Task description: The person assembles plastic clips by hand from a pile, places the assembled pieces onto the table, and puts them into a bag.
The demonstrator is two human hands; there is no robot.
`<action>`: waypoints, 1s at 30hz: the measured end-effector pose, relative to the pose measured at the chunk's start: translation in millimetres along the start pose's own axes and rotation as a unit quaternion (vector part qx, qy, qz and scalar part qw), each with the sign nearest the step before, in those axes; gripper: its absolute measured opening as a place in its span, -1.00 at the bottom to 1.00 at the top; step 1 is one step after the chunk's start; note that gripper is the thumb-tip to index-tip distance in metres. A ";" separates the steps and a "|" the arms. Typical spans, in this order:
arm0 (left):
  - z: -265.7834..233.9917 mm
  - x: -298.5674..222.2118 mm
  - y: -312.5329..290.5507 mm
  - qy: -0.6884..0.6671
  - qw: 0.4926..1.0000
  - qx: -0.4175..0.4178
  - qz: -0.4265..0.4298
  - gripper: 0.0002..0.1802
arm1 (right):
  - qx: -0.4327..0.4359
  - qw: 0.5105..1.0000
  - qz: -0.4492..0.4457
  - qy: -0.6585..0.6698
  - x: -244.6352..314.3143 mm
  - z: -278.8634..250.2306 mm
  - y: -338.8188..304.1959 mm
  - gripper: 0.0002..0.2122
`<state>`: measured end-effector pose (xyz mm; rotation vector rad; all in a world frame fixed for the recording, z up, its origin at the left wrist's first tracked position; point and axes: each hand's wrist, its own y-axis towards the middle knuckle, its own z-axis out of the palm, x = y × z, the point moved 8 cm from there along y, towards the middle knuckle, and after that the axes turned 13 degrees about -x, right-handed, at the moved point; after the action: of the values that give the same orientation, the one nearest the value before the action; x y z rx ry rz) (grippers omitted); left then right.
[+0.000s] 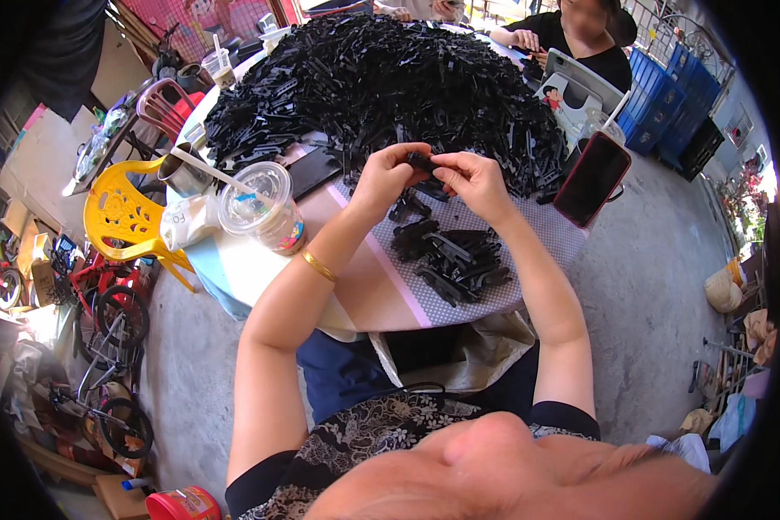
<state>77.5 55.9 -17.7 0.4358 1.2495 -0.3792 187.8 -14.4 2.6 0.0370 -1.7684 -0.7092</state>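
Both hands are raised over the near part of the round table, holding one small black plastic part [421, 162] between them. My left hand [383, 178] pinches its left end. The thumb and fingers of my right hand [475, 180] close on its right end. The part's exact shape is partly hidden by my fingers. Just beyond them rises a huge heap of black plastic parts [381, 78]. Nearer to me, a smaller loose pile of similar black parts [451, 264] lies on the dotted tablecloth [529, 247].
A lidded plastic cup [260, 212] with a straw and a metal mug [185, 173] stand left. At the right is a dark-screened phone [593, 179]. A pale sack [503, 351] lies over my lap. Across the table sits another person [585, 48]. A yellow chair [121, 212] stands left.
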 end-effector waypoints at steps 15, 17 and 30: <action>8.9 -32.5 -10.1 0.055 0.992 0.018 0.115 -0.68 | 0.008 0.998 -0.055 -0.030 9.2 -7.6 2.8 -0.62; 6.1 -34.6 -9.7 0.105 0.986 0.011 0.130 -0.67 | 0.007 0.997 -0.068 -0.043 15.4 -7.9 1.0 -0.62; 11.0 -53.6 -20.4 0.325 0.927 -0.006 0.187 -0.69 | -0.015 0.978 -0.176 -0.108 42.9 -8.9 -5.3 -0.78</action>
<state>61.6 34.9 34.3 0.8166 1.7623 0.1197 179.9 -38.8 38.6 0.2677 -1.9815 -1.0269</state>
